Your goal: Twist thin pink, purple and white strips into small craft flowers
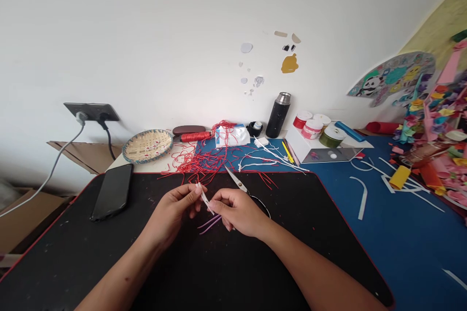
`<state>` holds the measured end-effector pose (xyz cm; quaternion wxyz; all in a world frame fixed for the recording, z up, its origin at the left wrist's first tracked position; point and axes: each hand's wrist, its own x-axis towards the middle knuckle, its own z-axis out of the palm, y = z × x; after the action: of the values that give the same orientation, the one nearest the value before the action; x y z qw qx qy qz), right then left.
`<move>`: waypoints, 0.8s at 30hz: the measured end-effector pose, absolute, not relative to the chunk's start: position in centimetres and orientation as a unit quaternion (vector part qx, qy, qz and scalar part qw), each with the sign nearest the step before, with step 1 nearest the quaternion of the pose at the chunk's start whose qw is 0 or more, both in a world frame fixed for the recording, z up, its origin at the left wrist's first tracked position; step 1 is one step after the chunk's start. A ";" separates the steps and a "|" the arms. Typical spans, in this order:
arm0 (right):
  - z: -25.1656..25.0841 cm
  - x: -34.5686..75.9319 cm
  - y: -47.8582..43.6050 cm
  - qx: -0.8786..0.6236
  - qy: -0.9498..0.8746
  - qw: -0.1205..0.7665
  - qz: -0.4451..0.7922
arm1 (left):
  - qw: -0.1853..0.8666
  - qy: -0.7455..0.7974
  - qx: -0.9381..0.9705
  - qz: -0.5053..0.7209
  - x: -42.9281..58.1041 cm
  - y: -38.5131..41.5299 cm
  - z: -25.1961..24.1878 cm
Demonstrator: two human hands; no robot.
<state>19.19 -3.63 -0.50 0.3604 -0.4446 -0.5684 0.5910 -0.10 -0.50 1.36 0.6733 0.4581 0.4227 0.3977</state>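
Note:
Between my two hands is a thin white strip (204,198), slanting down to the right. My left hand (181,202) pinches its upper end between thumb and fingers. At the lower end my right hand (235,210) is closed on it, thumb against the curled fingers. Purple cords (210,224) stick out under the right hand toward the lower left; whether they join the white strip I cannot tell. Scissors (241,185) lie partly behind my right hand, blades pointing up and left. Beyond my hands spreads a tangle of red cords (204,164).
A black mat (109,262) covers the front, with a phone (112,192) at left. Behind stand a woven basket (148,146), red thread spool (196,136), black thermos (278,115) and a white box (302,148) carrying jars. Paper strips (363,199) and colourful crafts (434,116) lie right.

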 end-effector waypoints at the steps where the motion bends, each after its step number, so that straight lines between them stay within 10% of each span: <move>1: -0.5 19.2 -3.6 -0.445 -0.567 0.360 0.593 | 0.677 0.421 0.448 0.405 -0.1 -0.4 1.3; 24: 0.3 19.3 -3.7 -0.450 -0.590 0.423 0.519 | 0.742 0.395 0.347 0.416 -0.1 0.2 0.8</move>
<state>19.33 -3.74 0.34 0.4235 -0.4501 -0.5903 0.5193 -0.10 0.20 0.82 0.7419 0.3473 0.3950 0.4158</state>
